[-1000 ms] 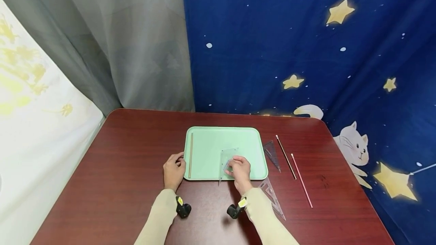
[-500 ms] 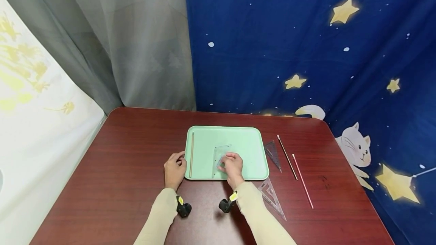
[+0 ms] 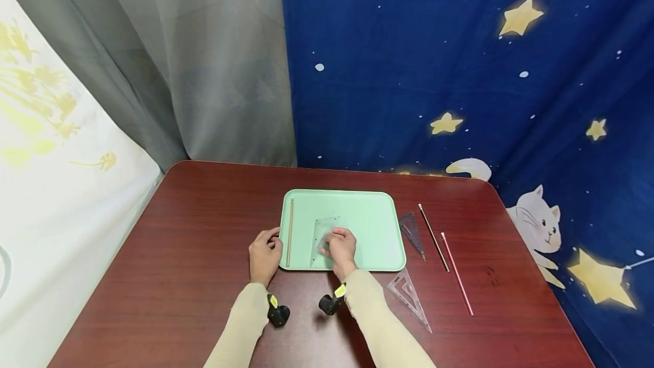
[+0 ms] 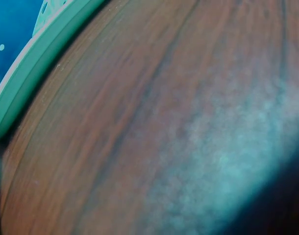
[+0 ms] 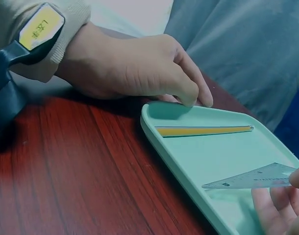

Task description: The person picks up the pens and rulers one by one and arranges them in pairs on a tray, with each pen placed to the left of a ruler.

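Note:
My right hand (image 3: 342,250) pinches a clear plastic set square (image 3: 320,230) between thumb and fingers, low over the left half of a pale green tray (image 3: 375,231). In the right wrist view the set square (image 5: 247,180) tilts above the tray floor, its printed markings partly visible. At the tray's left rim, my left hand (image 3: 264,257) holds the edge with bent fingers. A gold pencil (image 3: 290,231) lies inside the tray along that left side. The left wrist view shows only the tray's rim (image 4: 46,63) and table, without the hand.
Right of the tray lie a dark set square (image 3: 411,235), a clear pinkish set square (image 3: 410,300), a dark pencil (image 3: 434,238) and a pink pencil (image 3: 457,274). The brown table (image 3: 194,243) backs onto grey and blue curtains.
My right hand has carried the clear set square leftward across the tray, toward the gold pencil. The left hand has kept its place at the rim.

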The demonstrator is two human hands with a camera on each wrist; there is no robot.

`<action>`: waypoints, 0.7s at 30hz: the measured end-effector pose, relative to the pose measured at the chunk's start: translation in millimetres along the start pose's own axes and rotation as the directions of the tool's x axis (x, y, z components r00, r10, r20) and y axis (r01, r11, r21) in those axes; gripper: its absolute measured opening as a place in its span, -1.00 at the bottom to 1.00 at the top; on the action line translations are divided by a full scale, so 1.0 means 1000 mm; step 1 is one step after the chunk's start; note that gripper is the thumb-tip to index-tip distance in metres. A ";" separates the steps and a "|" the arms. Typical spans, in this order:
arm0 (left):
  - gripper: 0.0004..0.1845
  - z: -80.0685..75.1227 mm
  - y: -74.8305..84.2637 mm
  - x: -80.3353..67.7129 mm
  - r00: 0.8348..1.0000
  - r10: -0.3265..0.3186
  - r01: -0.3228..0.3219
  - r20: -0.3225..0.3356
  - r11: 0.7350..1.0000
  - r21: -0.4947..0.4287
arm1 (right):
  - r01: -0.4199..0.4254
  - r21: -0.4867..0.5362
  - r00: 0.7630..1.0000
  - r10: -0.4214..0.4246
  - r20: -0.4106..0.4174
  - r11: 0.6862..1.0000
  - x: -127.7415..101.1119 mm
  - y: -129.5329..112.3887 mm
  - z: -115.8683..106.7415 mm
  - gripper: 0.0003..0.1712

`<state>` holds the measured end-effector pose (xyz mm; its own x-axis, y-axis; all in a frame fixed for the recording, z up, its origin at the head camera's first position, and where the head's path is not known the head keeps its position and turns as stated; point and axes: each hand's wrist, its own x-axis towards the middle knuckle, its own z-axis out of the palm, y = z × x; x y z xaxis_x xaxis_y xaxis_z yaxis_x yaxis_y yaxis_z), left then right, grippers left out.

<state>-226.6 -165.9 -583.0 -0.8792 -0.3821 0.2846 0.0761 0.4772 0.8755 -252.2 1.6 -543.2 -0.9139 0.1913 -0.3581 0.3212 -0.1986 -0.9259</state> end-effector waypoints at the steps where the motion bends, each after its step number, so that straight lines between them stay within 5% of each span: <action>1: -0.70 0.000 0.000 0.000 1.000 -0.001 0.001 0.001 1.000 0.002 | -0.001 0.000 1.000 0.001 0.001 1.000 0.001 0.000 0.001 -0.66; 21: -0.71 0.000 0.001 0.000 1.000 -0.010 0.009 0.009 1.000 0.005 | -0.042 -0.048 0.999 0.043 0.016 0.998 0.000 -0.004 0.029 -0.68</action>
<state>-226.5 -166.1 -582.4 -0.8842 -0.3793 0.2727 0.0652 0.4778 0.8761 -260.6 -25.4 -536.2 -0.9032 0.1670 -0.3955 0.3710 -0.1598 -0.9148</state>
